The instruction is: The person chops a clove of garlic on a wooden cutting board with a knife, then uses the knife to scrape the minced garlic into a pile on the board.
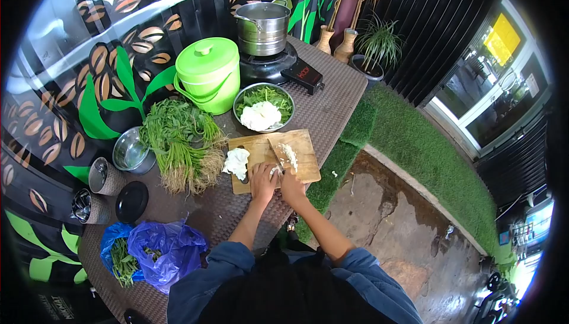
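On a wooden cutting board (307, 173), my right hand (292, 186) is closed around the handle of a knife (275, 151), whose blade points away from me. Chopped white pieces (287, 155) lie just right of the blade. My left hand (262, 180) rests on the board beside the knife, its fingers together over a small white piece (274, 171). A larger white lump (237, 163) sits at the board's left edge. Behind the board stands a metal bowl (289, 123) of cut greens (267, 95) with a white mass (261, 116) on top.
Rooted greens (184, 140) are piled left, near another metal bowl (131, 152). Behind stand a green lidded bucket (208, 75) and a pot (262, 30) on a burner (267, 69). Blue bags (163, 250), cups (105, 177) and a black lid (131, 201) lie left. The table edge runs along the right.
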A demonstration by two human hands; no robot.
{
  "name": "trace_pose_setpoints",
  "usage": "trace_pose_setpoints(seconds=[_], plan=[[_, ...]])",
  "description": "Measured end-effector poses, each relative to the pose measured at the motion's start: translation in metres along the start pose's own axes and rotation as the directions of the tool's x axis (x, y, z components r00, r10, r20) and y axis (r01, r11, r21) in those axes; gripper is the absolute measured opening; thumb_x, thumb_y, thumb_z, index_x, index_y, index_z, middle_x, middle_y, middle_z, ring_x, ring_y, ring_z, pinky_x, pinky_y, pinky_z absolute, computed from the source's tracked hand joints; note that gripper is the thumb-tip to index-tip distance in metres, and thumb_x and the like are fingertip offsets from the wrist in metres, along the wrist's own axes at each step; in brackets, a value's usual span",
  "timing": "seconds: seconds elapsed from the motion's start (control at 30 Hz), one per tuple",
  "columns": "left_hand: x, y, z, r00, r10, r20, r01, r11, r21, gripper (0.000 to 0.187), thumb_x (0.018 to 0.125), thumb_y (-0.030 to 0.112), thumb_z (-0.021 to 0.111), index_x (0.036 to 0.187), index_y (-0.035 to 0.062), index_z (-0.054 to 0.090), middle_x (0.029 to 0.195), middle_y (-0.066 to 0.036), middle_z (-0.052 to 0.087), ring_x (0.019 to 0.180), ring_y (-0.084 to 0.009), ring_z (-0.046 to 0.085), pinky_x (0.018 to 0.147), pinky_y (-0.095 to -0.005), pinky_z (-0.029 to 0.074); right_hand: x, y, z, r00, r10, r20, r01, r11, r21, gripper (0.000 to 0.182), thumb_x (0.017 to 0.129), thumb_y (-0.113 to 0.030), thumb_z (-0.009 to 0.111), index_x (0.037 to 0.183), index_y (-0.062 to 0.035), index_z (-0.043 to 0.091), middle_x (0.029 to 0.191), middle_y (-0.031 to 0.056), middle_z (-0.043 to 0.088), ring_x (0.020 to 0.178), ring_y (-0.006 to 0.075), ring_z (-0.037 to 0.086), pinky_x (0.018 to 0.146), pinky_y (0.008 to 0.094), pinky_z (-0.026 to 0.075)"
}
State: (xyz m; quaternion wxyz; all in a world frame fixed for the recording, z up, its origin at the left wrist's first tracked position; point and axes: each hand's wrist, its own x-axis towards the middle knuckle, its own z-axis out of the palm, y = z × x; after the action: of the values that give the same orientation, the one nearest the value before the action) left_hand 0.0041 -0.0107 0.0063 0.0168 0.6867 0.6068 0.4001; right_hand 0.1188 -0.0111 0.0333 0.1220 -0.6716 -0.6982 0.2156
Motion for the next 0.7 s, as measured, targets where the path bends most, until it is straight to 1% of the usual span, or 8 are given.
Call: trace_pose_setpoints(seconds=[0.13,0.23,0.27,0.3,0.4,0.43,0.5,0.7], plan=[[0.002,0.004,0.000,0.999,-0.011,-0.036,0.011,1.000,-0.026,0.020,0.081,0.019,0.066,0.097,0.0079,0.067,0.098,-0.007,0.062,0.100,-0.0270,0.053,0.089,-0.0393,0.037,-0.004,0.002,0.000,1.000,0.009,0.024,-0.009,1.000,-0.011,0.037,0.097,-0.033,0.044,0.111,0.0010,0.042,0.088,0.0262,0.066,0.084,0.0416,0.067,0.070,0.0485,0.055],[0.003,0.001,0.004,0.998,-0.029,-0.049,0.026,0.998,-0.061,0.022,0.080,0.018,0.068,0.099,0.0085,0.065,0.098,-0.006,0.062,0.098,-0.0269,0.053,0.088,-0.0396,0.038,0.000,-0.004,0.006,0.995,0.073,0.072,-0.073,0.997,0.002,0.035,0.097,-0.032,0.044,0.109,0.0008,0.043,0.091,0.0266,0.066,0.087,0.0410,0.066,0.072,0.0485,0.054],[0.001,-0.002,0.007,0.997,-0.010,-0.070,0.007,0.999,-0.052,0.019,0.078,0.017,0.069,0.095,0.0073,0.066,0.097,-0.006,0.063,0.097,-0.0269,0.054,0.086,-0.0400,0.039,0.008,-0.001,0.009,1.000,0.021,0.012,-0.021,1.000,0.021,0.035,0.097,-0.032,0.043,0.109,0.0008,0.043,0.091,0.0264,0.065,0.087,0.0406,0.066,0.072,0.0481,0.054],[-0.001,-0.002,0.007,0.998,-0.015,-0.066,0.012,0.999,-0.049,0.019,0.078,0.017,0.069,0.095,0.0073,0.066,0.097,-0.006,0.063,0.097,-0.0269,0.054,0.086,-0.0400,0.039,0.008,0.000,0.005,1.000,0.021,0.019,-0.022,1.000,0.023,0.035,0.097,-0.032,0.043,0.109,0.0008,0.043,0.091,0.0264,0.065,0.087,0.0406,0.066,0.072,0.0481,0.054],[0.002,0.000,0.005,0.995,0.013,-0.100,-0.021,0.997,-0.074,0.013,0.077,0.015,0.069,0.087,0.0067,0.068,0.095,-0.006,0.063,0.095,-0.0267,0.055,0.085,-0.0398,0.040,0.007,0.002,-0.012,0.993,-0.012,0.115,0.007,0.999,0.037,0.033,0.097,-0.031,0.044,0.108,0.0005,0.044,0.090,0.0263,0.065,0.086,0.0410,0.066,0.071,0.0486,0.054],[0.003,0.000,0.004,0.995,0.011,-0.103,-0.018,0.997,-0.071,0.013,0.077,0.015,0.069,0.087,0.0067,0.068,0.095,-0.006,0.063,0.095,-0.0267,0.055,0.085,-0.0398,0.040,0.001,0.000,-0.010,0.993,-0.017,0.117,0.013,0.999,0.037,0.033,0.097,-0.031,0.044,0.108,0.0005,0.044,0.090,0.0263,0.065,0.086,0.0410,0.066,0.071,0.0486,0.054],[0.002,0.002,0.004,0.996,-0.006,-0.089,0.001,0.998,-0.064,0.014,0.077,0.015,0.069,0.088,0.0062,0.068,0.095,-0.006,0.064,0.095,-0.0264,0.055,0.085,-0.0394,0.040,-0.013,-0.002,-0.007,0.999,0.037,0.031,-0.038,0.999,0.028,0.034,0.097,-0.031,0.044,0.108,0.0009,0.044,0.092,0.0265,0.065,0.088,0.0411,0.066,0.072,0.0488,0.054],[0.002,0.002,0.002,0.994,0.016,-0.112,-0.022,0.998,-0.055,0.011,0.076,0.014,0.070,0.086,0.0075,0.069,0.093,-0.004,0.064,0.095,-0.0261,0.055,0.085,-0.0383,0.041,0.011,0.002,-0.010,0.997,-0.011,0.075,0.008,1.000,0.030,0.034,0.097,-0.031,0.043,0.108,0.0011,0.043,0.087,0.0259,0.065,0.086,0.0410,0.066,0.074,0.0504,0.053]])
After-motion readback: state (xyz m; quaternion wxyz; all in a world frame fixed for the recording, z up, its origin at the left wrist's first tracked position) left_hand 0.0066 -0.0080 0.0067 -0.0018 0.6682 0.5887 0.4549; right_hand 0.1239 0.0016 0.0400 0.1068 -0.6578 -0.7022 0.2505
